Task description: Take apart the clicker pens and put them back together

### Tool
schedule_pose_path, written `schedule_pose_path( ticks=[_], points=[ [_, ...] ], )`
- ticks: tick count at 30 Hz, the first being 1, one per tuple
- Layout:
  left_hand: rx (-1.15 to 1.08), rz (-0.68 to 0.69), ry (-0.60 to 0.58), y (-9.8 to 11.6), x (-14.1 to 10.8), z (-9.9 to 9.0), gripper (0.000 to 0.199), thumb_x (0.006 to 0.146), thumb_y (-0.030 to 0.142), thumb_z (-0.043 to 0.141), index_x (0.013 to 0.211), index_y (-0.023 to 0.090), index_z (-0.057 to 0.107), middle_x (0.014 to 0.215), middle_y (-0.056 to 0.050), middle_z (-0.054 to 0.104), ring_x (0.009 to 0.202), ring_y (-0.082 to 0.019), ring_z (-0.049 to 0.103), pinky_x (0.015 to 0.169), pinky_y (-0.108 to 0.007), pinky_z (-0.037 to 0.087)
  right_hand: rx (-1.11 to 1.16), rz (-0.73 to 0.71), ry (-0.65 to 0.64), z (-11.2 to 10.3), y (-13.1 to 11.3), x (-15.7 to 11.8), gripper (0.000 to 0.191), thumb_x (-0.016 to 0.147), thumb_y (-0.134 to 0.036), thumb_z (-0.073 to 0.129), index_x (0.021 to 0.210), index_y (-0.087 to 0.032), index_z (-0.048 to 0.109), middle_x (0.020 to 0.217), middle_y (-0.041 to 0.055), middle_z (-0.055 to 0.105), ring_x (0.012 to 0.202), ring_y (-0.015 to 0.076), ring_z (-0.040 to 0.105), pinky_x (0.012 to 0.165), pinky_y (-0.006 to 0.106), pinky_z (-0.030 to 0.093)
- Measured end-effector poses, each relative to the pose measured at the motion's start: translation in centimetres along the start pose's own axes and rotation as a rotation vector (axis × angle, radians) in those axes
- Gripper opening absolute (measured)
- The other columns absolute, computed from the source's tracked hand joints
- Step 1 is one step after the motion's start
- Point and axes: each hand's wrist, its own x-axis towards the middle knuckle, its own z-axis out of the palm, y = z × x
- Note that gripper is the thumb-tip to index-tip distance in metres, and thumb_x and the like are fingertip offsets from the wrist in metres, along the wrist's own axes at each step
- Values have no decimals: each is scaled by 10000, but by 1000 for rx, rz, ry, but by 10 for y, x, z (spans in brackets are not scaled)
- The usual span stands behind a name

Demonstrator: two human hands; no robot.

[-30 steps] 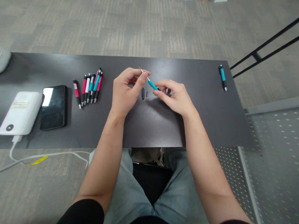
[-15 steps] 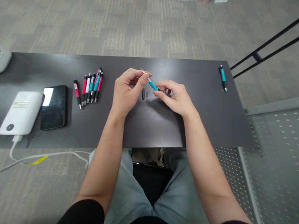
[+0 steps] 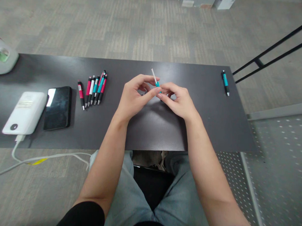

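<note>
Over the middle of the table, both hands meet at a blue pen barrel. A thin white refill sticks up out of the barrel's far end. My left hand is closed, its thumb and index finger pinching the blue barrel near where the refill comes out. My right hand is closed on the near end of the same pen, with most of that end hidden by the fingers. The small black pen parts on the table are mostly covered by my left hand.
To the left lie several pens in pink, white and blue, side by side. Beyond them are a black phone and a white power bank with a cable. One blue pen lies near the table's right edge.
The refill has gone deeper into the barrel and the pen stands more upright. My left hand has shifted right, from the refill onto the barrel, close to my right hand.
</note>
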Motion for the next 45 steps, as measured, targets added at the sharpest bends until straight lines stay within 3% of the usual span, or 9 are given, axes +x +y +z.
schedule_pose_path(
  ticks=[5, 10, 14, 22, 26, 31, 38, 42, 45],
  points=[
    [8, 6, 4, -2, -1, 1, 518, 1029, 768, 995, 1028, 275, 837, 1057, -55, 914, 925, -243, 842, 894, -408, 710, 12, 4, -10, 0, 1, 2, 400, 1161, -673, 858, 1307, -300, 860, 1106, 47, 860, 963, 256, 768, 937, 434, 666],
    [43, 82, -14, -3, -5, 4, 414, 1048, 658, 1009, 1035, 273, 857, 988, -37, 890, 901, -237, 841, 904, -400, 711, -71, 41, 139, -3, -2, 4, 543, 1110, -846, 853, 1292, -334, 845, 1273, 103, 841, 1067, 307, 775, 942, 480, 672],
    [66, 113, -62, -5, -7, 7, 354, 1043, 612, 1027, 1044, 289, 881, 1012, -45, 900, 883, -252, 842, 872, -417, 712, -25, 35, 212, -2, 1, 5, 516, 1139, -856, 823, 1232, -349, 836, 1222, 103, 838, 998, 282, 726, 893, 470, 653],
    [135, 101, -54, -6, -7, 7, 309, 1031, 559, 1039, 1052, 285, 898, 1013, -41, 902, 876, -249, 833, 860, -412, 701, 108, 50, 273, 2, 0, 9, 610, 1033, -903, 927, 1011, -303, 823, 1055, 59, 812, 907, 247, 724, 815, 439, 644],
    [124, 121, -49, -6, -7, 7, 324, 1052, 587, 1018, 1067, 288, 896, 1008, -40, 895, 884, -249, 835, 857, -409, 696, 76, 51, 240, 1, 1, 9, 611, 1050, -911, 903, 1041, -304, 842, 1073, 58, 816, 881, 228, 686, 791, 412, 615],
    [159, 89, 24, -4, -4, -2, 352, 1101, 609, 976, 1062, 277, 868, 987, -34, 875, 904, -241, 828, 897, -406, 702, 6, 133, 135, -2, 1, 6, 582, 1090, -849, 896, 1339, -325, 861, 1122, 40, 822, 863, 224, 667, 818, 397, 612],
    [199, 38, 163, -6, -1, -25, 422, 1118, 664, 958, 1064, 271, 814, 1036, -40, 874, 957, -231, 823, 954, -391, 704, -385, 315, -101, 6, -34, 9, 237, 1177, -415, 824, 1352, -275, 899, 1262, 110, 866, 960, 301, 770, 987, 465, 662],
    [210, 47, 160, -4, -3, -30, 397, 1123, 651, 944, 1072, 275, 828, 1021, -36, 871, 936, -225, 814, 920, -382, 691, -487, 363, -113, 20, -41, 10, 301, 1201, -387, 772, 1462, -281, 877, 1367, 122, 859, 1093, 340, 806, 994, 473, 673],
    [200, 49, 129, -4, -4, -30, 363, 1104, 629, 941, 1060, 281, 846, 990, -31, 870, 899, -226, 803, 889, -385, 687, -469, 294, -65, 29, -27, 6, 215, 1170, -413, 824, 1353, -329, 901, 1302, 106, 832, 1082, 345, 802, 919, 471, 680]
  ],
)
